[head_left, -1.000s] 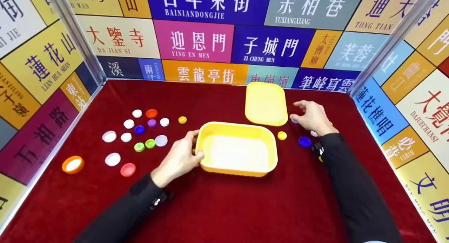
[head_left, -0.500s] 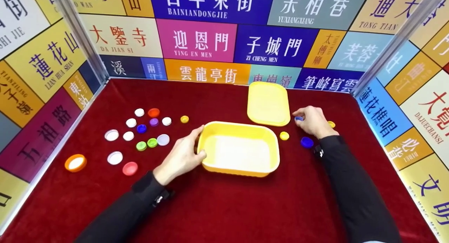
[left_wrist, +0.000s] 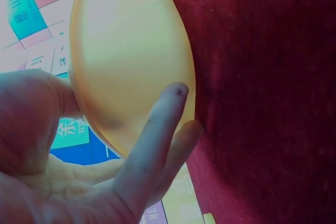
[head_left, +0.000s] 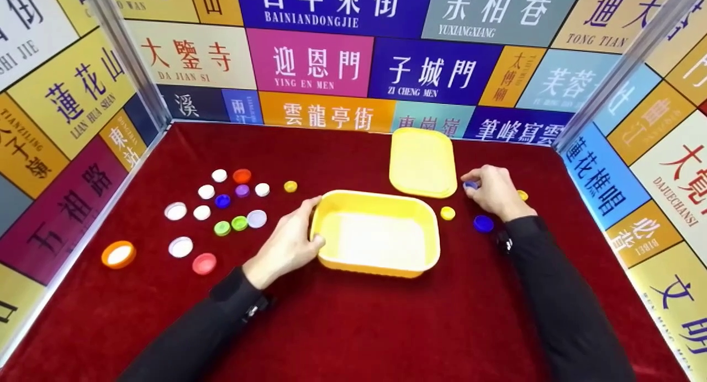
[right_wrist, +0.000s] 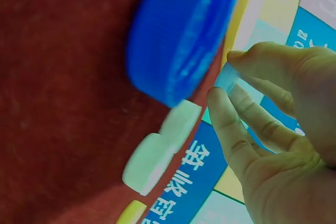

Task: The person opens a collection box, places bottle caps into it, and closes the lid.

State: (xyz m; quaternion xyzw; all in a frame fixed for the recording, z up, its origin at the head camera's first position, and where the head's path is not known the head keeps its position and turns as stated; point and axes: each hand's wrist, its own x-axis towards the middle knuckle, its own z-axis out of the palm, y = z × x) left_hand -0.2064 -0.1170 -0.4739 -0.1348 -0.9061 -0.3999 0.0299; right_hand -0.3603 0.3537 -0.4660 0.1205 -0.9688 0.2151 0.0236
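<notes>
A yellow plastic box (head_left: 375,271) with a pale inside stands at mid-table. My left hand (head_left: 287,243) grips it at its left end, the thumb by the rim; in the left wrist view, fingers (left_wrist: 152,145) lie along the outer wall. At the right, my right hand (head_left: 497,190) pinches a small blue bottle cap (head_left: 470,185) between thumb and fingertips. That cap (right_wrist: 227,78) looks pale blue in the right wrist view. A darker blue cap (head_left: 483,223) lies nearer the person, and a small yellow cap (head_left: 448,213) sits between box and hand.
The box's yellow lid (head_left: 423,164) lies flat behind it. Several loose caps in mixed colours, among them a red one (head_left: 204,263) and an orange ring-like one (head_left: 119,254), are spread over the left side. White caps (right_wrist: 149,163) lie near the right hand. Printed panels (head_left: 315,62) wall the table.
My right hand has come down, its thumb and fingers closing on the small blue cap. The left hand and the box have stayed in place; the head view shifted slightly.
</notes>
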